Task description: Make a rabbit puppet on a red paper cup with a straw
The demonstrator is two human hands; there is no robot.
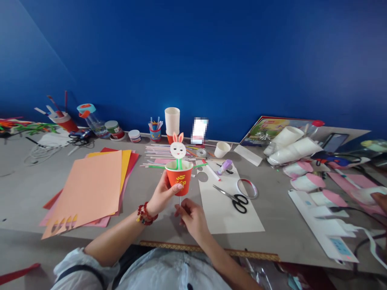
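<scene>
My left hand [165, 193] is wrapped round a red paper cup [186, 184] with yellow lettering, held upright above the table edge. Out of the cup's mouth rises a white paper rabbit face [177, 150] with pink ears, mounted on green strips. Below the cup's base a thin pale stick [180, 199] comes down, and my right hand [191, 217] pinches its lower end. Scissors [234, 198] with black handles lie on a white paper sheet [229, 219] to the right, beside a roll of tape [247, 188].
Coloured paper sheets [93, 181] are stacked on the left. Straws [159, 151], a glue stick [225, 166] and a white cup [222, 149] lie farther back. On the right are a power strip [320, 225] and pink-and-white cups [307, 182]; another person's hand [380, 200] shows at the edge.
</scene>
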